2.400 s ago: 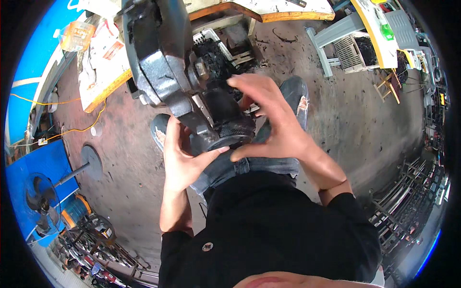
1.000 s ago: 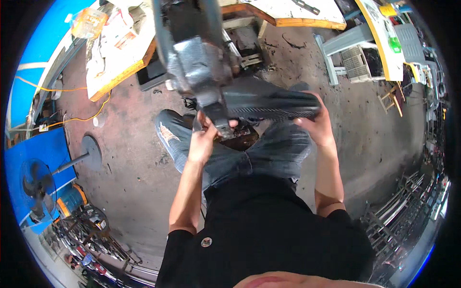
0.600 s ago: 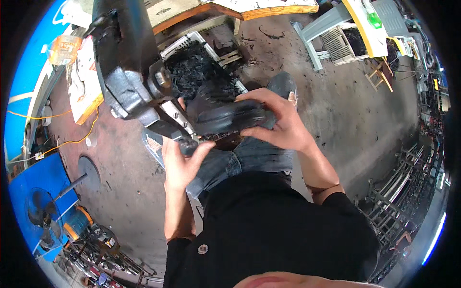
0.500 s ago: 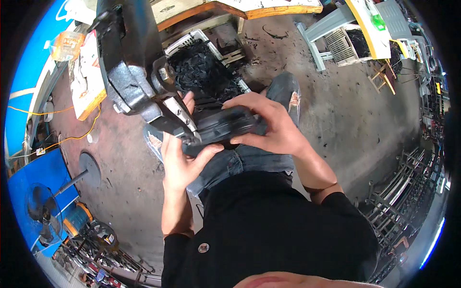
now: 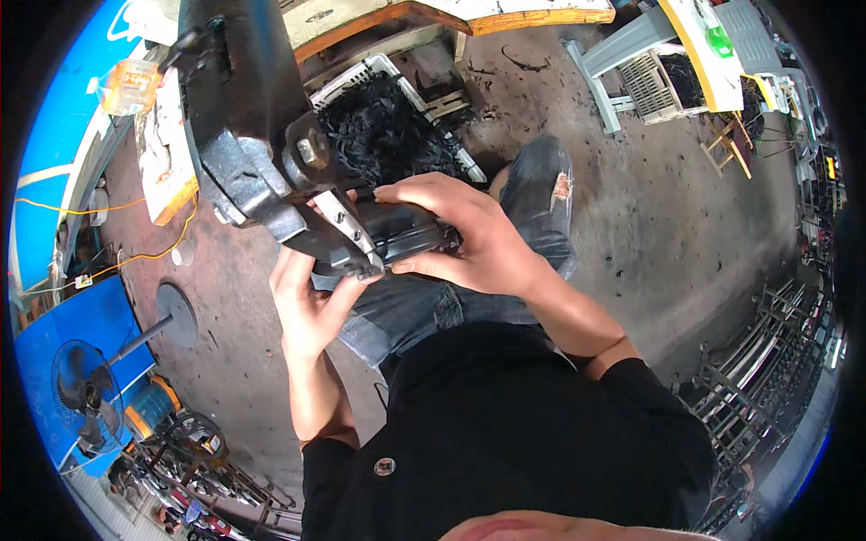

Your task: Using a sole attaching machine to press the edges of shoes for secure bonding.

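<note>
Black shoe (image 5: 408, 229) beside machine edge (image 5: 346, 224), wide floor (image 5: 658, 225) rightward

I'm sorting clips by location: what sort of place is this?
Probably a workshop or small factory: there's a bulky metal machine, a white crate heaped with black scraps, and a stained floor.

We record the held piece (image 5: 410, 233) as black with a dull sheen. The machine arm (image 5: 248, 171) is black, with silver-grey metal toward its lower end. We note black scraps (image 5: 379, 126) in an off-white, lattice-patterned crate (image 5: 347, 83), a pale desk (image 5: 532, 7) edged orange-brown, and a yellow-orange cord (image 5: 81, 212). We find the jeans (image 5: 534, 203) faded blue-grey, the shirt (image 5: 532, 424) black, the floor (image 5: 654, 243) grey-brown with dark specks.
</note>
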{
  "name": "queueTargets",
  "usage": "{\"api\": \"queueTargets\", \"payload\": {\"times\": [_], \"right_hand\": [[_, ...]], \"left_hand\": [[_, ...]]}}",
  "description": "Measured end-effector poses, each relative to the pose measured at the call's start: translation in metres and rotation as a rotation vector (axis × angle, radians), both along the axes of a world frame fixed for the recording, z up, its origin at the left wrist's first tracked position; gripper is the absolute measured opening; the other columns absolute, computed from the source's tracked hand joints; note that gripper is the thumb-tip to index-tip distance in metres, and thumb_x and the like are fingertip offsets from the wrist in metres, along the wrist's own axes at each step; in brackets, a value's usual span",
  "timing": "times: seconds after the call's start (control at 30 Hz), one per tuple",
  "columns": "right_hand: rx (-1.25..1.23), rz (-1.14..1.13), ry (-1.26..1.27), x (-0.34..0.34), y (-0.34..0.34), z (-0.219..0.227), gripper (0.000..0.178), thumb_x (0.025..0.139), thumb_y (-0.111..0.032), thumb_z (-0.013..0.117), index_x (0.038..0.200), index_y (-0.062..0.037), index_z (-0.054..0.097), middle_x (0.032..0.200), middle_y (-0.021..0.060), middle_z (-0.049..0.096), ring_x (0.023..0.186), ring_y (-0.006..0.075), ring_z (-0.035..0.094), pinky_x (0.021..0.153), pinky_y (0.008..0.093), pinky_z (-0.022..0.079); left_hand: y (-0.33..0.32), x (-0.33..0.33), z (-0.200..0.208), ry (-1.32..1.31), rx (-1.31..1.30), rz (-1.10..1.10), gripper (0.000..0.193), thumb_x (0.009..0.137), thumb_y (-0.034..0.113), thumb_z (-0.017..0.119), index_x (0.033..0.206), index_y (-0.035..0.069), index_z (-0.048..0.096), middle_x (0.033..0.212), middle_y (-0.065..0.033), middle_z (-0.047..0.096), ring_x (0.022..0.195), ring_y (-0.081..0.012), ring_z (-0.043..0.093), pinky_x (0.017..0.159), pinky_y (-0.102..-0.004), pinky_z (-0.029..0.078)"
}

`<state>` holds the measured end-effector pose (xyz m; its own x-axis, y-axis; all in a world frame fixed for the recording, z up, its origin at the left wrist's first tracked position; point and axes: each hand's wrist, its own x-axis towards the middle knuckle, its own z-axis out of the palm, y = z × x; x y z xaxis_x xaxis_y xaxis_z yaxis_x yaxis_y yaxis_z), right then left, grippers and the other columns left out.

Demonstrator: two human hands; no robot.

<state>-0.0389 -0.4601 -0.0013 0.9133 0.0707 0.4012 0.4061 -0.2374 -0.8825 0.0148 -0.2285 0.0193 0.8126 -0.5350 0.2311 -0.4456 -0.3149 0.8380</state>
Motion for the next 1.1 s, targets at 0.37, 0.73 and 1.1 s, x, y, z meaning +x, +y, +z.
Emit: {"api": "queueTargets", "payload": {"times": [0.37, 0.73, 1.1], "right_hand": [[-0.361, 0.031, 0.024, 0.008, -0.011, 0.038, 0.073, 0.077, -0.026, 0.085, 0.142, -0.0139, 0.055, 0.110, 0.0084, 0.064, 0.102, 0.0310, 0.065, 0.087, 0.0409, 0.056], [-0.589, 0.074, -0.054, 0.017, -0.018, 0.046, 0.068, 0.075, -0.028, 0.085, 0.137, -0.0126, 0.062, 0.114, 0.0080, 0.064, 0.102, 0.0303, 0.064, 0.086, 0.0369, 0.055], [0.332, 0.036, 0.469, -0.027, -0.041, -0.142, 0.119, 0.073, -0.019, 0.092, 0.164, -0.0075, 0.015, 0.163, 0.0157, 0.030, 0.149, 0.0261, 0.033, 0.122, 0.0397, 0.027]], "left_hand": [[0.004, -0.012, -0.028, 0.211, -0.281, 0.048, 0.048, 0.079, -0.004, 0.079, 0.124, -0.003, 0.062, 0.126, -0.0124, 0.067, 0.112, -0.0214, 0.066, 0.097, -0.0354, 0.051], [-0.016, -0.036, -0.029, 0.472, -0.537, 0.164, 0.056, 0.084, -0.006, 0.078, 0.135, -0.001, 0.054, 0.119, -0.0079, 0.065, 0.108, -0.0160, 0.063, 0.096, -0.0333, 0.052], [-0.033, -0.023, -0.025, 0.370, -0.522, -0.072, 0.063, 0.078, 0.004, 0.084, 0.134, -0.005, 0.057, 0.134, -0.0269, 0.063, 0.134, -0.0419, 0.055, 0.115, -0.0537, 0.039]]}}
